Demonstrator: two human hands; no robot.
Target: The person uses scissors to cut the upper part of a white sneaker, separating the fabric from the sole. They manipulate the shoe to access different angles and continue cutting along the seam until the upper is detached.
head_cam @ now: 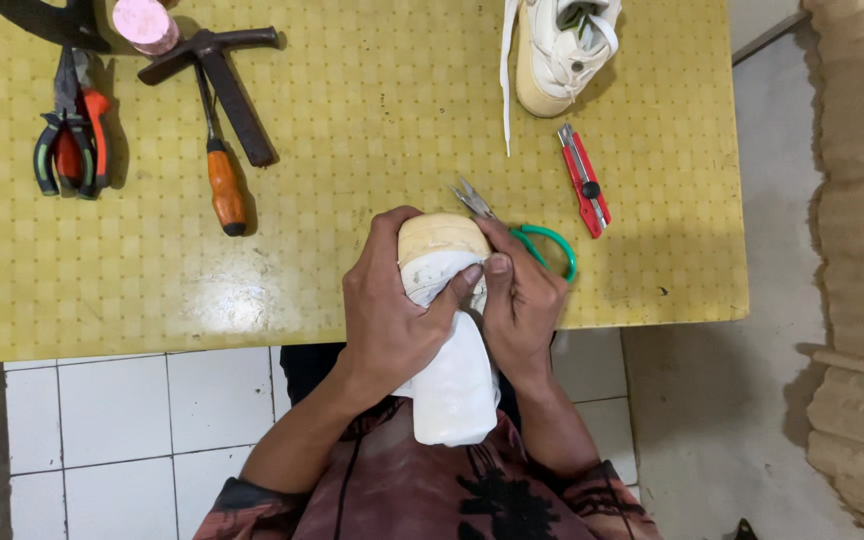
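Both hands, left hand (387, 300) and right hand (522, 300), clamped around white shoe (452, 370) held sole-up over lap at yellow bench (372, 120) edge, thumbs pressing its toe, green-handled scissors (537, 240) just beside for reach.

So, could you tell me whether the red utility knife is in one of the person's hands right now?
No, the red utility knife lies on the yellow table, apart from both hands, which grip a white shoe.
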